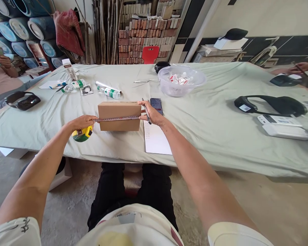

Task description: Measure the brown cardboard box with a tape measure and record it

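A brown cardboard box (119, 111) sits on the table covered in pale green cloth (207, 119). A measuring tape strip (118, 119) is stretched across the box's front face. My left hand (83, 122) is closed on the tape at the box's left edge, with the yellow and green tape case (82, 134) just below it. My right hand (152, 114) pinches the tape's end at the box's right edge and also holds a dark pen (146, 114). A white sheet of paper (156, 138) lies under my right wrist.
A black phone (156, 105) lies right of the box. Behind are plastic bottles (109, 91), a clear bowl (181, 80) with wrapped items, and black headsets (272, 104) (23, 100). Other people's hands show at far left (2, 63) and far right (297, 66).
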Motion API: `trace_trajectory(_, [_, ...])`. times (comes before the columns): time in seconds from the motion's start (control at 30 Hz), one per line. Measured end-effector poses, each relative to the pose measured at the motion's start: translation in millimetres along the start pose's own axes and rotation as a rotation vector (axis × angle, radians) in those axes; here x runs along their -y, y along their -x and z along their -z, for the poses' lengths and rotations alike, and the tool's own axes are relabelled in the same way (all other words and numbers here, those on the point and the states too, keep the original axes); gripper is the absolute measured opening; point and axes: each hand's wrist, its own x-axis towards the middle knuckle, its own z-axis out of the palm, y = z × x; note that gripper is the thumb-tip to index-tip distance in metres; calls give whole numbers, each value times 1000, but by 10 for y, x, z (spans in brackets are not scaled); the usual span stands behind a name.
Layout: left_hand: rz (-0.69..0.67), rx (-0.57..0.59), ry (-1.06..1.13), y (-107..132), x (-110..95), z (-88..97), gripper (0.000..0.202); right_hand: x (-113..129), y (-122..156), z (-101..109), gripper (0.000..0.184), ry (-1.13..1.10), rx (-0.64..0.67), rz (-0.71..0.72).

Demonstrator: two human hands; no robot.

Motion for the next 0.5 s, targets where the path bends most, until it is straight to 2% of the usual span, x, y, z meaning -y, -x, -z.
trace_trajectory(0.1, [-70, 22, 33, -15, 11, -5, 57, 4, -7, 7, 58, -4, 8, -18])
trace_trajectory(0.5, [-43, 25, 85, -18, 24, -29, 51, 16, 10, 11, 56, 15, 21, 3])
